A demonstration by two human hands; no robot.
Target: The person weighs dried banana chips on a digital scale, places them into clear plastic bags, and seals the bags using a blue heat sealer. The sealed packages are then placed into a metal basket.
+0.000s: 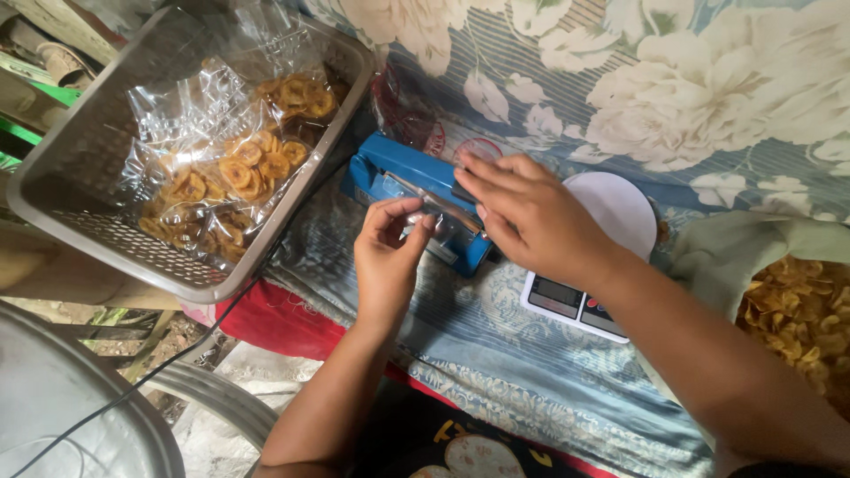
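— What covers the surface?

— A floral cloth (pixel 567 80), blue with pale blooms. A blue sealer (pixel 403 181) sits mid-cloth, a white scale (pixel 593 265) just right of it.

— And the hands?

— The left hand (pixel 390 257) pinches a clear bag edge (pixel 423 211) at the sealer's bar; the right hand (pixel 531 217) lies flat on the bar, fingers extended, grasping nothing.

— Around that?

— A grey basket (pixel 80 168) of bagged chips at the left edge, loose chips (pixel 801 319) at the right, a metal basin (pixel 62 398) below.
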